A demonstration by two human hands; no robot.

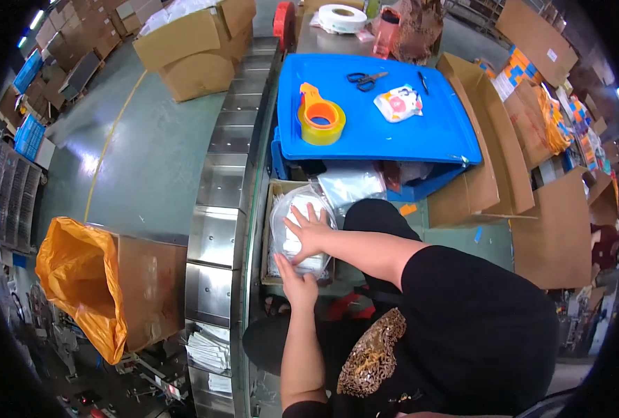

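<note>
A cardboard box point(267, 267) stands in front of me, with a clear plastic bag point(276, 233) of thin white pieces in it. My right hand point(311, 233) lies flat on top of the bag, its fingers spread over the white pieces. Close below it, at the near left side of the bag, is my left hand point(297, 287). Its fingers point away from me and rest against the plastic, with the thumb apart. Neither hand is wrapped round anything. My palms hide part of the bag's contents.
Left of the box runs a line of metal trays point(215, 233), some holding white pieces point(210, 348). Beyond the box, a blue lid point(365, 139) carries a tape dispenser point(320, 118), scissors point(366, 81) and a small packet point(398, 104). An orange-lined carton point(149, 292) stands left; an open carton point(490, 160) stands right.
</note>
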